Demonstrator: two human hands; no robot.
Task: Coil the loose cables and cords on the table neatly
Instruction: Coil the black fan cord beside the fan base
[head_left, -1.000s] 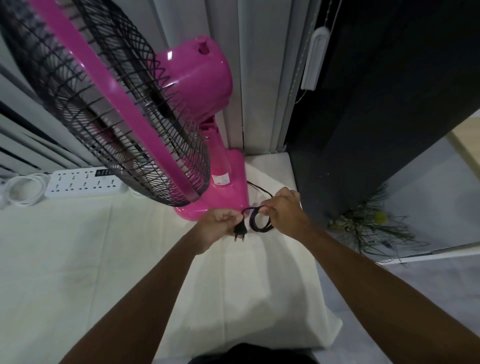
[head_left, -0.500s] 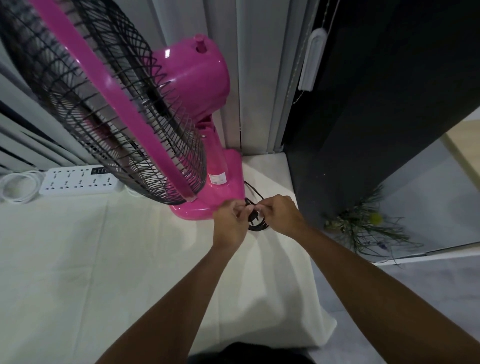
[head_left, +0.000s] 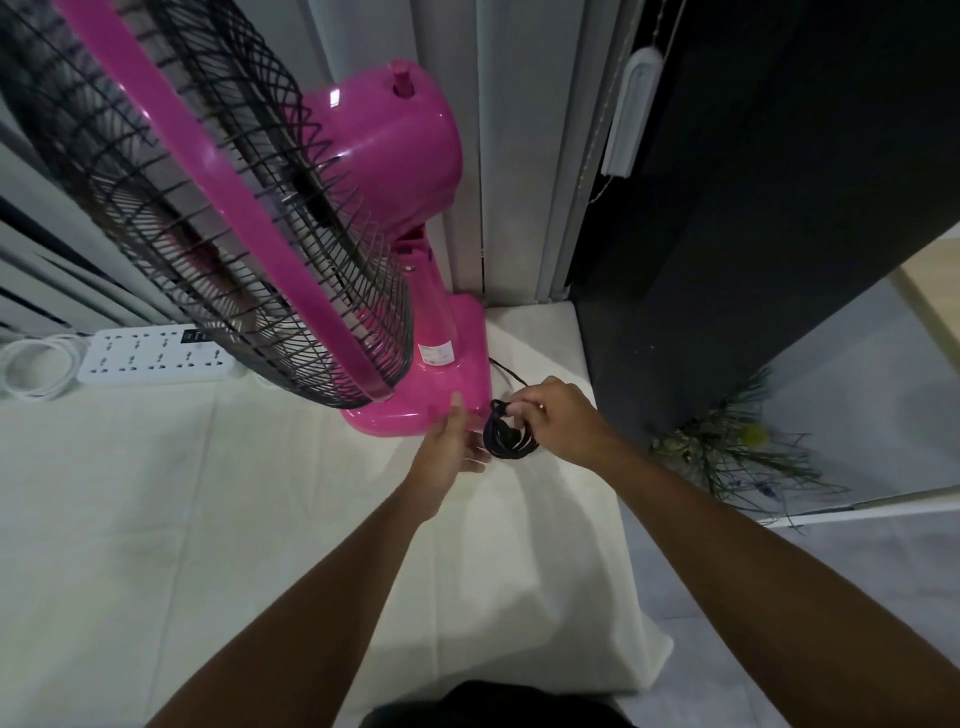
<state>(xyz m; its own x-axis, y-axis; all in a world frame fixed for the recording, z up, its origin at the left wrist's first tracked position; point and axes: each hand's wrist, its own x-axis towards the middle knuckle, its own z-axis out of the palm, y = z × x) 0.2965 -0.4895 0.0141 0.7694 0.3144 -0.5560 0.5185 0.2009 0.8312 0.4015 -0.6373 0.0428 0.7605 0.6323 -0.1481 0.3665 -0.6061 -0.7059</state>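
A pink table fan (head_left: 415, 166) stands on the white-clothed table (head_left: 156, 519), its base (head_left: 457, 384) near the far right corner. Its black cord (head_left: 506, 441) is wound into a small coil just right of the base, and a loose stretch runs back behind the base. My right hand (head_left: 561, 421) pinches the top of the coil. My left hand (head_left: 452, 447) lies flat with fingers apart, its fingertips against the front edge of the fan base, just left of the coil. The plug is hidden inside the coil.
A white power strip (head_left: 150, 356) lies at the back left, with a coiled white cable (head_left: 34, 366) beside it. A dark cabinet (head_left: 753, 208) rises right of the table. A plant (head_left: 737, 452) sits on the floor beyond the table's right edge.
My left hand has let go of the cord and plug and opened flat by the fan base. My right hand has kept the coil and lowered it next to the base.
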